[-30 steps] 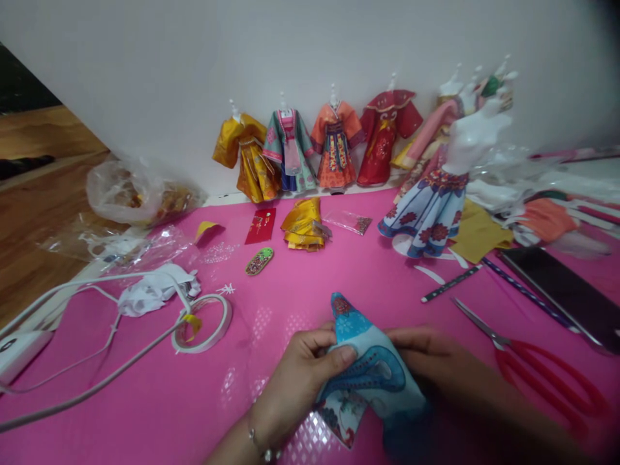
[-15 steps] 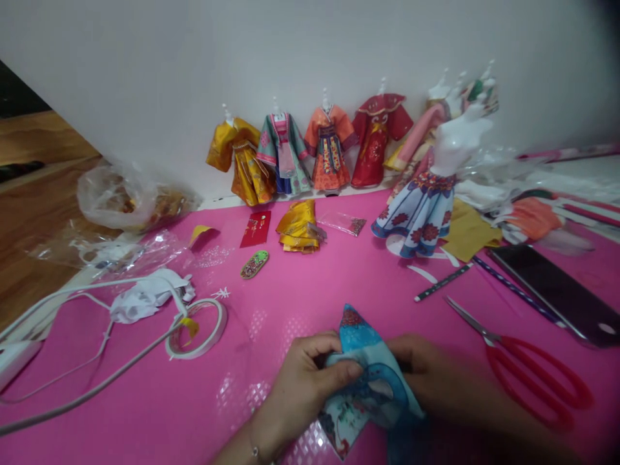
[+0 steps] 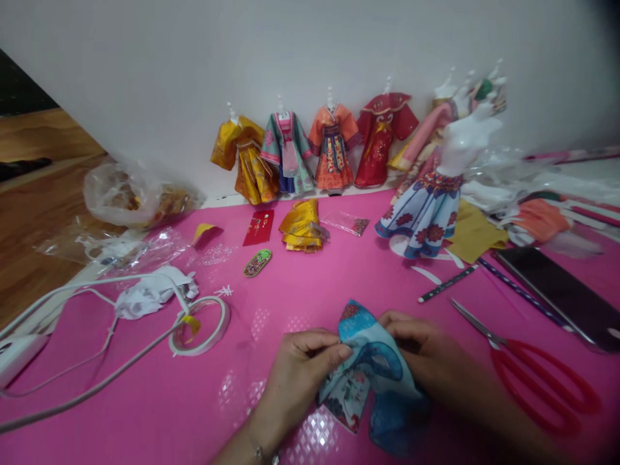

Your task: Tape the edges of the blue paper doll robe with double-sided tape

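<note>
Above the front of the pink mat (image 3: pixel 271 307), both of my hands hold one piece of patterned blue and white fabric (image 3: pixel 361 342). My left hand (image 3: pixel 305 368) pinches its left edge between thumb and fingers. On the other side my right hand (image 3: pixel 416 345) grips the fabric's right edge; its fingertips are partly hidden behind the cloth. The fabric is folded, with a pointed corner of blue and dark red standing up at the top. A flowered white part hangs at lower left and a blue part hangs at lower right.
Red-handled scissors (image 3: pixel 537 371) lie right of my hands, near a black phone (image 3: pixel 557 294) and pencils. A tape roll (image 3: pixel 223 332) and white cable (image 3: pixel 121 381) lie left. Dressed doll forms (image 3: pixel 334 148) stand along the wall; a larger form in a flowered skirt (image 3: pixel 421 216) stands right.
My right hand has risen slightly, and more of its fingers show. The fabric has spread, its lower parts hanging further apart. The whole view has shifted a little.
</note>
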{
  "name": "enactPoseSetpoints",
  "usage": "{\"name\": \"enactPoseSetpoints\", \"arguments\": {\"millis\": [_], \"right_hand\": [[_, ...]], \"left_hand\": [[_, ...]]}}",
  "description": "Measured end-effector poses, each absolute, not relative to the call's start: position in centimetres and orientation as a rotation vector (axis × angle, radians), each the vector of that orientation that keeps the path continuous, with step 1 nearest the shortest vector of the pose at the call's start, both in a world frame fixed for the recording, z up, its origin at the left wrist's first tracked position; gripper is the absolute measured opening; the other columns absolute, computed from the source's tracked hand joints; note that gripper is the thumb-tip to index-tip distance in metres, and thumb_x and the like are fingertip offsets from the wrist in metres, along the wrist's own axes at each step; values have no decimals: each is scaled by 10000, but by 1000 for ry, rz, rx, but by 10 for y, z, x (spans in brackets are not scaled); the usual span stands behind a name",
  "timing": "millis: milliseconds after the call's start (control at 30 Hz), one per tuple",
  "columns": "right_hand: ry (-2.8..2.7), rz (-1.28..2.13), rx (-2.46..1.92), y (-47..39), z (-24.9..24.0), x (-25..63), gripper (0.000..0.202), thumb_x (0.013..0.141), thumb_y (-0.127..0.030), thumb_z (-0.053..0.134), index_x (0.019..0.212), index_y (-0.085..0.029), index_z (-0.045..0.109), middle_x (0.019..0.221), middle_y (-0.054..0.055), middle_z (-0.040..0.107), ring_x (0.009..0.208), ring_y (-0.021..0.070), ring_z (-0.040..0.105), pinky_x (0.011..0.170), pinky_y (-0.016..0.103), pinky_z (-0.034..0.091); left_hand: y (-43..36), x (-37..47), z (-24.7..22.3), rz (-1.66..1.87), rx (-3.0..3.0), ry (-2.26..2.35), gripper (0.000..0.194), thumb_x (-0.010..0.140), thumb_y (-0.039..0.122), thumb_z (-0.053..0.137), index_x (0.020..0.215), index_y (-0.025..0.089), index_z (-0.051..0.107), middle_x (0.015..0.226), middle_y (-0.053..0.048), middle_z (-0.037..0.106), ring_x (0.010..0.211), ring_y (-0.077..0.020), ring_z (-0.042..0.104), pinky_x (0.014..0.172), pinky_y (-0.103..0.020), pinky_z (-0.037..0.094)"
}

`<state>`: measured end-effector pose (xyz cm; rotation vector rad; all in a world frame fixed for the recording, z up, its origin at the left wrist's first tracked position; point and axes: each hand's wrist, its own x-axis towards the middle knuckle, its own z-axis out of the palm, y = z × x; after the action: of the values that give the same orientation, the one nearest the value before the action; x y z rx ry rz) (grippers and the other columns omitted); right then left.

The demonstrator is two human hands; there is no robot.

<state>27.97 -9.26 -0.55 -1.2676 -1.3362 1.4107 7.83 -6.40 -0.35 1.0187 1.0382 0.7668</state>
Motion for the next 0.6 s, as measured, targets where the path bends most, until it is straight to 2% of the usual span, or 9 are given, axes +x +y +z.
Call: {"name": "enactPoseSetpoints", "arguments": {"millis": [167, 300, 500, 600], "right_hand": [[-1206, 1431, -1260, -92, -6, 279, 166, 717, -302, 758, 632, -200, 658, 723, 8, 617, 655, 158, 581, 574, 259, 462], [-1099, 1471, -1282, -93, -9, 278, 242, 679, -340, 794, 639, -209, 595, 664, -10, 613, 575, 139, 561, 497, 237, 441], [-1046, 1411, -1335, -93, -13, 278, 357, 729, -469, 778, 702, -238, 507, 524, -66, 525, 443, 111, 496, 414, 210, 392], [-1092, 1370, -1361, -92, -10, 278, 370, 735, -517, 761, 734, -230, 528, 580, -44, 567, 502, 124, 549, 460, 220, 441]], "left_hand": [[-64, 77, -9, 788, 980, 1043, 270, 587, 336, 907, 654, 151, 723, 538, 39, 610, 492, -79, 490, 488, -189, 370], [-64, 76, -12, 795, 965, 1025, 369, 554, 367, 933, 586, 136, 647, 549, 30, 596, 513, -79, 501, 485, -180, 378], [-64, 74, -14, 774, 847, 982, 376, 666, 377, 870, 649, 170, 557, 510, 74, 532, 437, -41, 424, 425, -132, 326], [-66, 73, -15, 682, 764, 907, 310, 693, 387, 819, 715, 180, 591, 555, 48, 592, 432, -68, 490, 430, -162, 414]]}}
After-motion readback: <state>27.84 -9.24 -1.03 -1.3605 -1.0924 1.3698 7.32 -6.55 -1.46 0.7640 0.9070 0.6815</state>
